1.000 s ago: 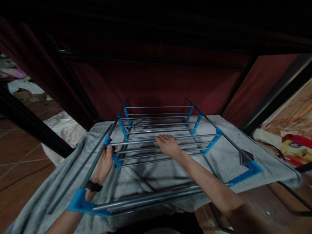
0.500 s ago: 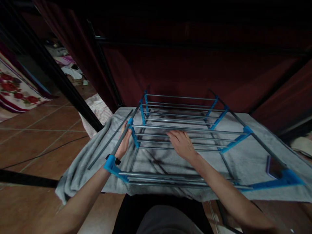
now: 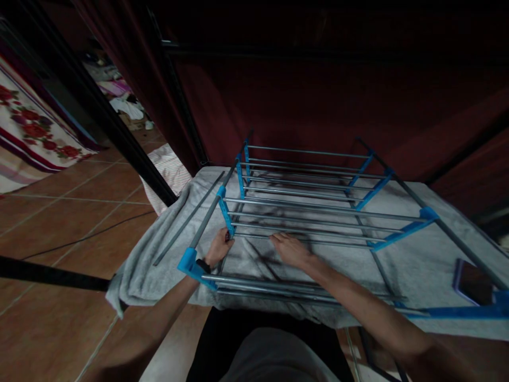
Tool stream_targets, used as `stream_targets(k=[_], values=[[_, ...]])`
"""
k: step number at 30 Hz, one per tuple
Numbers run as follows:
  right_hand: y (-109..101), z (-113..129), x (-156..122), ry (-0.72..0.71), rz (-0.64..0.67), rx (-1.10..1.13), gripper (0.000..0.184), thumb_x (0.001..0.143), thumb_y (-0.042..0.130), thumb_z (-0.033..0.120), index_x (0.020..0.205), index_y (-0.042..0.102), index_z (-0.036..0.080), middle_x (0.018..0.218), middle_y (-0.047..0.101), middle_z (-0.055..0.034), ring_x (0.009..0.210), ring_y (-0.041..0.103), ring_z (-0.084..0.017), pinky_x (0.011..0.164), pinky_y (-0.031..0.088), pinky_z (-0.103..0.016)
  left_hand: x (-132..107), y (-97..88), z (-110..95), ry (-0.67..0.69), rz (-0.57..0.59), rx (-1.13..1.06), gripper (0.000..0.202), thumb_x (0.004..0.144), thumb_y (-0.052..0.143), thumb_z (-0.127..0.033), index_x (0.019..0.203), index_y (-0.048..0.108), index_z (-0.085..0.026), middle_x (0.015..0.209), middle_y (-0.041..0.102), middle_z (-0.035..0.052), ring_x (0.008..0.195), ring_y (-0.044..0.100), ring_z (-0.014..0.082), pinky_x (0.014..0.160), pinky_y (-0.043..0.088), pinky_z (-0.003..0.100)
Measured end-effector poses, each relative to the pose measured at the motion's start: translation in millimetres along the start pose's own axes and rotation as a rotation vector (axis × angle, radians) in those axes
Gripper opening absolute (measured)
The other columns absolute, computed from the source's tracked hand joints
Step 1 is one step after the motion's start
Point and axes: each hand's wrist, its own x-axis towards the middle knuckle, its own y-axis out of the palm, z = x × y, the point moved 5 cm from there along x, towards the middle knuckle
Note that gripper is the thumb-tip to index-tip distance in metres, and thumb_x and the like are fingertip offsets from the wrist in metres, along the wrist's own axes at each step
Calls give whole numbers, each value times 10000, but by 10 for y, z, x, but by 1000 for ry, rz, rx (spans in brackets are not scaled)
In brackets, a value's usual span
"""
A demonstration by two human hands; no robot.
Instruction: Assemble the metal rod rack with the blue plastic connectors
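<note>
A rack of grey metal tubes [image 3: 318, 207] joined by blue plastic brackets lies across a grey blanket [image 3: 153, 284]. My left hand [image 3: 218, 248], with a dark band at its wrist, is closed around the lower end of a blue bracket [image 3: 225, 214] on the rack's left side. Its fingertips are partly hidden there. My right hand [image 3: 292, 250] rests to the right of it, fingers bent over the lowest rod [image 3: 254, 236] of the same bracket. Left of the rack, a loose grey tube [image 3: 190, 218] lies on the blanket.
A phone [image 3: 473, 282] lies on the blanket at the right, beside the rack's side tube. Dark red curtain [image 3: 310, 106] hangs behind. Black frame posts [image 3: 119, 138] and a cable [image 3: 91, 233] over the tiled floor are at the left.
My left hand has come down from the upper side tube to the bracket's lower end. My right hand has lowered onto the lowest rod. The view has shifted slightly.
</note>
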Motion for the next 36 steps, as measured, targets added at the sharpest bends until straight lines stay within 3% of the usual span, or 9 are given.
stream_targets(k=[3, 7, 11, 17, 36], values=[[290, -94, 141, 144, 113, 17, 438, 1003, 410, 63, 1409, 570, 96, 1355, 639, -172, 1255, 596, -266, 1072, 455, -393, 35, 47, 32, -15, -11, 15, 159, 723, 655, -144, 858, 584, -194, 880, 606, 26, 822, 594, 197, 830, 532, 359], [456, -256, 267, 237, 184, 69, 324, 1061, 420, 203, 1304, 622, 129, 1288, 678, -165, 1185, 653, -271, 1004, 494, -374, 74, 105, 71, -23, -50, 24, 150, 756, 659, -140, 873, 580, -189, 939, 585, 41, 881, 571, 202, 875, 513, 372], [495, -338, 284, 227, 215, 104, 333, 1095, 375, 281, 1326, 597, 189, 1298, 689, -123, 1153, 683, -248, 925, 517, -330, 71, 160, 99, -22, -73, 21, 138, 806, 647, -157, 935, 611, -186, 947, 585, 48, 901, 571, 211, 896, 510, 383], [532, -365, 265, 219, 234, 124, 398, 1110, 304, 296, 1412, 542, 195, 1384, 652, -139, 1217, 665, -252, 957, 505, -332, 58, 213, 99, -17, -133, 27, 122, 876, 617, -201, 997, 618, -186, 1016, 613, 84, 994, 586, 245, 979, 492, 428], [534, -417, 326, 203, 284, 196, 375, 1095, 322, 302, 1336, 596, 214, 1293, 716, -121, 1160, 702, -274, 943, 520, -364, 28, 208, 27, -47, -170, 32, 88, 840, 626, -154, 903, 585, -200, 958, 594, 72, 970, 592, 253, 949, 513, 424]])
